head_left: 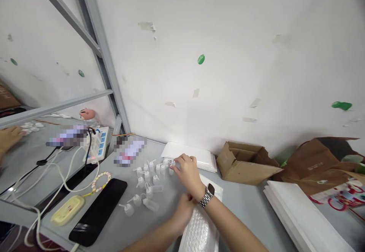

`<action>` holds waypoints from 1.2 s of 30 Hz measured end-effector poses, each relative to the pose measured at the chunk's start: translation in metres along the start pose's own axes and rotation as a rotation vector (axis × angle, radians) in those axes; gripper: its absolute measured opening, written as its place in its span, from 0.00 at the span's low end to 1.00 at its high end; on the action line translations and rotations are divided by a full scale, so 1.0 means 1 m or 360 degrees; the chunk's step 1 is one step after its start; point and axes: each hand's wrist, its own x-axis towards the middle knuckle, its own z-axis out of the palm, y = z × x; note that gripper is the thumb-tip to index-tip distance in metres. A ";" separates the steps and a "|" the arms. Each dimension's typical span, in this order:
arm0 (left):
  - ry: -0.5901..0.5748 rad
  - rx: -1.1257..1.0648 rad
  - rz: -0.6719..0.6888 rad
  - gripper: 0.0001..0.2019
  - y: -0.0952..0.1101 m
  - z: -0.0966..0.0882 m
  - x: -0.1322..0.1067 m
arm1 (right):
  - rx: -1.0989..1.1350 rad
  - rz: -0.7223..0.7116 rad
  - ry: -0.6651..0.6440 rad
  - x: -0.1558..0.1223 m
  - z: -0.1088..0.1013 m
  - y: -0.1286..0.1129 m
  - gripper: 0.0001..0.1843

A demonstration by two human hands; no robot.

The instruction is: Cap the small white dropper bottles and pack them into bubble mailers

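While right hand [185, 173] touches bottles [163, 169], left hand [183, 214] below

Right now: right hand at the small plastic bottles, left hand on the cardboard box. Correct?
Not quite. The left hand is at the bubble mailer, not on the cardboard box; the head view shows this. The right hand is at the small plastic bottles, as you said.

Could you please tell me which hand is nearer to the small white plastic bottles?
Right hand: its fingertips touch the small white plastic bottles at their far end. Left hand: further off, to the bottles' right, at the white bubble mailer.
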 end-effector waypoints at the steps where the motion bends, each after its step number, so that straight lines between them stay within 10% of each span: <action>1: 0.0016 -0.0017 0.0034 0.17 0.001 0.001 0.000 | -0.0024 -0.0008 -0.0007 0.002 0.004 0.000 0.08; 9: 0.0092 -0.0089 0.0131 0.10 -0.003 0.000 -0.002 | 0.0034 -0.0027 -0.0003 0.003 0.016 -0.001 0.07; 16: 0.0015 -0.0111 0.0018 0.16 -0.003 -0.004 -0.004 | 0.0733 0.0225 0.0522 -0.030 -0.038 0.023 0.07; 22: -0.0087 -0.0137 -0.0101 0.21 -0.005 -0.004 -0.005 | 0.0670 0.0713 0.0693 -0.073 -0.067 0.065 0.10; 36: -0.0026 -0.0100 -0.0066 0.24 0.002 0.003 -0.014 | 0.0988 0.0978 0.0114 -0.086 -0.040 0.069 0.07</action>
